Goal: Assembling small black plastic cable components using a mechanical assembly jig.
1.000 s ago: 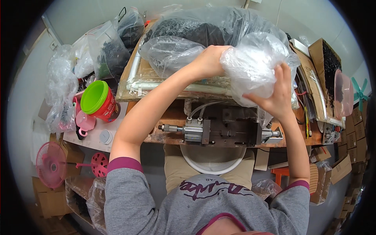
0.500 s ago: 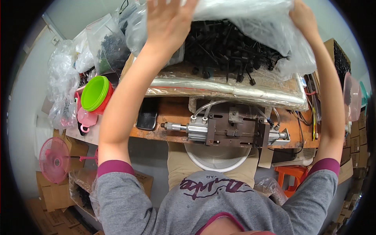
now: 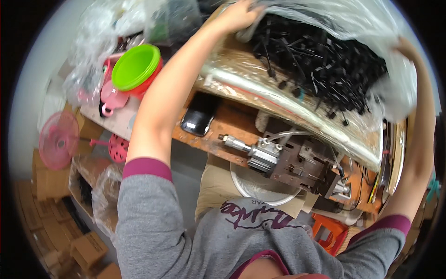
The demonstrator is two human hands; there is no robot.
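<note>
A large clear plastic bag (image 3: pixel 395 83) lies spread around a heap of small black plastic parts with thin stems (image 3: pixel 320 60) on the tray at the far side of the bench. At the heap's far left, my left hand (image 3: pixel 239 16) has its fingers curled on the bag's edge. On the far right my right hand (image 3: pixel 408 50), somewhat blurred, grips the other side of the bag. Both arms reach forward, one on each side of the heap. The tray (image 3: pixel 288 109) is wrapped in clear film and tape along its near edge.
Nearer me, a metal clamping fixture with air cylinders (image 3: pixel 302 160) is mounted on the wooden bench. A black phone (image 3: pixel 200 114) lies left of it. Green and red tubs (image 3: pixel 137 67) stand farther left. A white basket (image 3: pixel 265 186) rests below the bench edge, over my lap.
The view has turned, so the bench now slants down to the right. The plastic has been drawn back, baring more of the black parts.
</note>
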